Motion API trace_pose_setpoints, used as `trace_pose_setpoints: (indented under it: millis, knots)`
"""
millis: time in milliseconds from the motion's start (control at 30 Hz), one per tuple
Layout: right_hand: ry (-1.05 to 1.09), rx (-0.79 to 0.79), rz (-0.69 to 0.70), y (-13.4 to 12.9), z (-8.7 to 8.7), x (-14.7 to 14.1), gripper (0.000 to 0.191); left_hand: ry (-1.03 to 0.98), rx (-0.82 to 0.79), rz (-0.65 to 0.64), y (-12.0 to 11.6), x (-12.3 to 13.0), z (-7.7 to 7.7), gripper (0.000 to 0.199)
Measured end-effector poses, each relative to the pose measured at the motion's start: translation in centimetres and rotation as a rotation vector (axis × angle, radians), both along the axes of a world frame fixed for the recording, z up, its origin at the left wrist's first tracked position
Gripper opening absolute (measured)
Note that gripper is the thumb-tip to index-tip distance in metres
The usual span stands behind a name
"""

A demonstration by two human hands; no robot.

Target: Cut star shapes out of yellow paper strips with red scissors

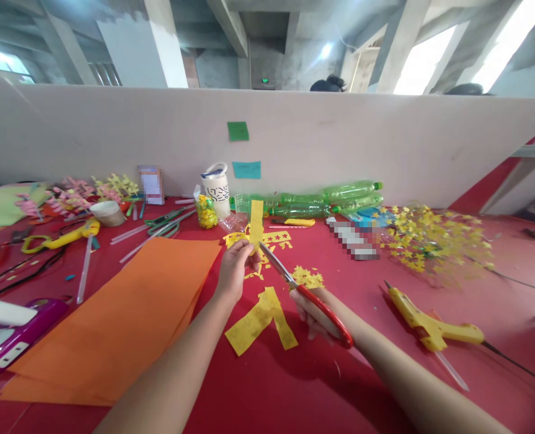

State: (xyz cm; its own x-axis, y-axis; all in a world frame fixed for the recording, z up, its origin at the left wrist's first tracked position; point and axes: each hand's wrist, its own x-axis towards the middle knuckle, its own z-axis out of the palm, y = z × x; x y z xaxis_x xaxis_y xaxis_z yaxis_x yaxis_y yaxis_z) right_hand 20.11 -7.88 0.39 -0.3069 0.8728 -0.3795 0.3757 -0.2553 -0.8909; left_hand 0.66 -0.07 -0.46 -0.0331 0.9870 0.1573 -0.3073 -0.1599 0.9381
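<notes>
"What're your hands up to?"

"My left hand [237,268] is pinching a yellow strip [257,220] upright, over the star-cut scraps [280,237]. My right hand [315,307] is wrapped round the red-handled scissors [328,313], tip right by the strip's edge."

"And those containers?"

"Small clear one [207,214] is full of yellow bits, just beside the white tumbler [216,191]. Tumbler's lidded, so can't tell what's inside lol."

Glare whitens the upper-right windows [423,63] and flares around a small lamp [326,50], soft shadow darkens the red surface [258,395] below the right hand [312,308], and wide-angle stretch smears the outer edges while pixelated patches [353,239] mask details.
</notes>
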Motion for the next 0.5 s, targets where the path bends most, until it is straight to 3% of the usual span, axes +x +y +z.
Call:
trace_pose_setpoints:
  millis: [233, 500]
  knots:
    - [-0.055, 0.006, -0.066, -0.13, 0.86, -0.48, 0.049, -0.016, -0.012, -0.093, -0.17, 0.1, 0.04, 0.021]
    - [-0.046, 0.011, -0.051, 0.04, 0.19, -0.31, 0.047, -0.057, -0.027, 0.009, 0.15, -0.1, 0.02, 0.015]
